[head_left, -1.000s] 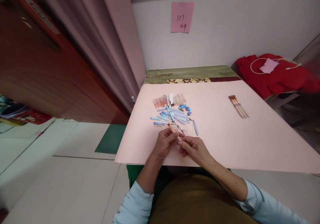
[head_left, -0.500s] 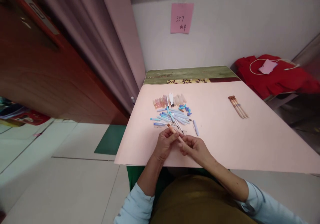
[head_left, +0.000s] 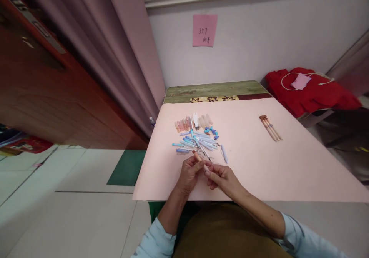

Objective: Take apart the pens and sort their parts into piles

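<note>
Both my hands meet over the near edge of the pink sheet (head_left: 288, 165). My left hand (head_left: 188, 173) is closed around an orange-brown pen (head_left: 197, 157) whose capped end sticks up and away from me. My right hand (head_left: 221, 177) pinches the pen's near end with thumb and fingers. Just beyond my hands lies a heap of blue pens and pen parts (head_left: 198, 140), and one pale blue pen (head_left: 224, 153) rests apart at its right.
Behind the heap is a row of orange, white and beige pen parts (head_left: 191, 122). A few brown-capped pens (head_left: 270, 127) lie at the right. Red cloth with a white cord (head_left: 311, 90) is piled beyond the table. A curtain (head_left: 115, 50) hangs at left.
My hands stay joined on the pen with hardly any shift. The camera has tilted, so the whole scene sits a little lower in the picture.
</note>
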`<state>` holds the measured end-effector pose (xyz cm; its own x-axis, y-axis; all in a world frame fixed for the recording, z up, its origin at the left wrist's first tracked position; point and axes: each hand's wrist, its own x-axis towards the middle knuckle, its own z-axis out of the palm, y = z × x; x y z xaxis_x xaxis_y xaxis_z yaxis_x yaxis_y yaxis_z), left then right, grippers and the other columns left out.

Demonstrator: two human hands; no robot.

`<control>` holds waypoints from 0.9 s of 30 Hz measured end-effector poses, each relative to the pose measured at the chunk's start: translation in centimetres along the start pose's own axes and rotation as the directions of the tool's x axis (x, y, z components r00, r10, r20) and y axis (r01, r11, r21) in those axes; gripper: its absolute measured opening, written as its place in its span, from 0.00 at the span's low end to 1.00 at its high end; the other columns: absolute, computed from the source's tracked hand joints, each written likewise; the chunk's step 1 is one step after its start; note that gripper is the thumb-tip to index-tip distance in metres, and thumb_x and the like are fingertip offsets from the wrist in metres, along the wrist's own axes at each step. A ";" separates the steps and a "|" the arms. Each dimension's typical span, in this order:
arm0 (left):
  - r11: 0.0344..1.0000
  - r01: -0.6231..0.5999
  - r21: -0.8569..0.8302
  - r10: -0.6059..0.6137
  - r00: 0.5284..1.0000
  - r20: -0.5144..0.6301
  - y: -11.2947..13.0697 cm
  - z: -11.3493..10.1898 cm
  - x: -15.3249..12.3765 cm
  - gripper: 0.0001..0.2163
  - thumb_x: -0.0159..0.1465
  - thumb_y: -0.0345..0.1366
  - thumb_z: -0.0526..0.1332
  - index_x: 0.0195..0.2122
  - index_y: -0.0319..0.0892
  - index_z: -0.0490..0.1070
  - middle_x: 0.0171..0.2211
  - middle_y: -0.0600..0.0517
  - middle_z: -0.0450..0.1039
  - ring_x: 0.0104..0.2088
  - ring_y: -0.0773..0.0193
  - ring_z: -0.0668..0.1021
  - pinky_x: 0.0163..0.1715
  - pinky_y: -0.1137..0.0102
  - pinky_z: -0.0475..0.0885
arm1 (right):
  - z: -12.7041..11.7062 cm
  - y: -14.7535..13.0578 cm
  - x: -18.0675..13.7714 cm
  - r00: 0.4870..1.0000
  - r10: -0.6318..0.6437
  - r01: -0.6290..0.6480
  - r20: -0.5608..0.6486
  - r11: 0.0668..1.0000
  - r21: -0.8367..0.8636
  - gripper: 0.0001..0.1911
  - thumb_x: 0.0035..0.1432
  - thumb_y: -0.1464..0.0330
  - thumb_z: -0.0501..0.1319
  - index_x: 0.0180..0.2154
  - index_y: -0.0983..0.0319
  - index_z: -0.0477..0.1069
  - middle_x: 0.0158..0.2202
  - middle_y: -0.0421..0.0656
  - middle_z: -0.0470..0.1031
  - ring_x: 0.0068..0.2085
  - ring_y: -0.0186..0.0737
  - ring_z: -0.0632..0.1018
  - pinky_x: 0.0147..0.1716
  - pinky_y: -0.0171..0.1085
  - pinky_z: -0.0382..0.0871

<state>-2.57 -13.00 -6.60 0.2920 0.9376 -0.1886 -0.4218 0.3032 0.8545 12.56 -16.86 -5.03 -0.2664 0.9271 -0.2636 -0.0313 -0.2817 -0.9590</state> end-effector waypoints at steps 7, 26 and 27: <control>1.000 -0.013 0.010 0.013 0.999 -0.035 -0.5 -0.1 0.0 0.10 0.55 0.37 0.70 0.34 0.36 0.79 0.32 0.46 0.78 0.31 0.64 0.77 0.36 0.69 0.71 | -0.4 -0.1 -0.3 0.990 -0.118 0.101 -0.076 0.977 -0.189 0.18 0.58 0.53 0.61 0.38 0.62 0.72 0.25 0.39 0.75 0.26 0.35 0.74 0.30 0.34 0.70; 0.942 -0.230 0.246 0.329 0.786 -0.524 6.4 -3.6 2.1 0.09 0.54 0.38 0.69 0.29 0.39 0.71 0.22 0.56 0.70 0.23 0.71 0.69 0.27 0.75 0.65 | -10.2 0.3 1.1 0.799 -0.416 0.220 -0.434 0.874 -0.433 0.11 0.59 0.61 0.62 0.39 0.59 0.78 0.37 0.44 0.78 0.39 0.41 0.76 0.36 0.37 0.68; 0.916 -0.200 0.349 0.369 0.764 -0.529 6.7 -4.0 2.4 0.10 0.53 0.38 0.69 0.30 0.39 0.71 0.23 0.55 0.70 0.24 0.71 0.70 0.27 0.74 0.65 | -10.3 0.6 1.1 0.786 -0.429 0.217 -0.445 0.866 -0.451 0.11 0.59 0.61 0.62 0.39 0.59 0.78 0.37 0.44 0.78 0.38 0.41 0.76 0.36 0.37 0.69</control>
<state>-8.18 -8.01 -3.24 -0.3865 0.9183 -0.0852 -0.1448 0.0308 0.9890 22.16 -13.47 -6.99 0.2322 0.9598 0.1575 0.3494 0.0688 -0.9345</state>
